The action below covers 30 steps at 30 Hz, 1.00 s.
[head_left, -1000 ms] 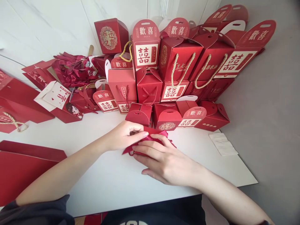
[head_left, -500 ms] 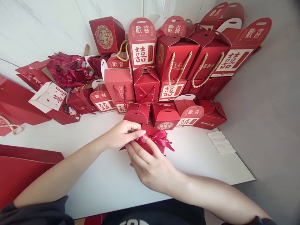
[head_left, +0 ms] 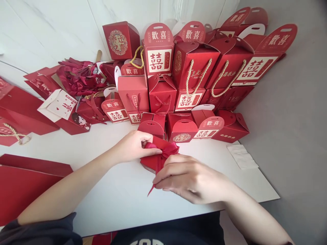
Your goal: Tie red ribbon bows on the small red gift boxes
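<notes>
A small red gift box [head_left: 149, 162] sits on the white table in front of me, with a dark pink satin ribbon [head_left: 170, 149] tied in a bow on top. My left hand [head_left: 136, 145] pinches a loop of the bow at its left side, the thumb reaching to the knot. Nearer to me, my right hand [head_left: 189, 177] grips a tail of the same ribbon between thumb and fingers. The pointed end of that tail sticks out below the fingertips. My right hand hides part of the box's right side.
Red gift boxes, some with rope handles, stand stacked along the wall, such as a front box [head_left: 182, 131]. A heap of ribbons [head_left: 76, 76] lies at the back left. Large red bags [head_left: 28, 190] occupy the left side. A folded white tissue [head_left: 242, 156] lies near the right edge.
My right hand has moved from the box's front left side toward me and to the right, and now holds a ribbon tail. My left hand now pinches the bow's left loop.
</notes>
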Available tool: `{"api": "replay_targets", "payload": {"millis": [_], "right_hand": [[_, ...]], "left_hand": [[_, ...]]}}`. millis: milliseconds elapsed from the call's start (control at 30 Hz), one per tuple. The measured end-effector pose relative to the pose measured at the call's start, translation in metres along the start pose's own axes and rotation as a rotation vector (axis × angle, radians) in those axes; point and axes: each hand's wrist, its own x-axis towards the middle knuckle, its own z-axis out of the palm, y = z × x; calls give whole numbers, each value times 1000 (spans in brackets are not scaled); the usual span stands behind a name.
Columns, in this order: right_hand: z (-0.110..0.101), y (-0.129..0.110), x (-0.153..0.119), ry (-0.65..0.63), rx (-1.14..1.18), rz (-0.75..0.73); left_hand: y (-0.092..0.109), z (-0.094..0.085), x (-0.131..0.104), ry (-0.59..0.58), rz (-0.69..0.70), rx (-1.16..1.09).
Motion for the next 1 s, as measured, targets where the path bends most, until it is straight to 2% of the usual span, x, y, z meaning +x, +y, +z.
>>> {"api": "replay_targets", "payload": {"millis": [133,233,300,367,433,467,500,567,633,700,1000], "right_hand": [[-11,10,-7,-121,172,69],[-20,15,-12,-269,356,96],[-28,17,-16,-294,510,117],[-34,20,-18,-133,617,260],[-36,25,-19,130,636,501],[-35,28,-19,214,626,609],[-34,32,-19,241,613,689],[-29,40,-18,156,600,771],[-25,47,-18,48,610,781],[-22,50,-18,15,622,767],[-25,44,-16,80,561,621]], "left_hand": [[-3,1,1,-19,-14,-13],[-3,4,1,1,-24,9],[0,6,0,29,-52,32],[3,9,0,41,-85,37],[5,10,-1,30,-106,41],[6,10,-2,21,-110,46],[7,10,-2,11,-110,51],[7,10,-3,-10,-95,47],[6,10,-3,-36,-63,29],[5,10,-3,-53,-31,15],[7,5,-6,-74,47,9]]}}
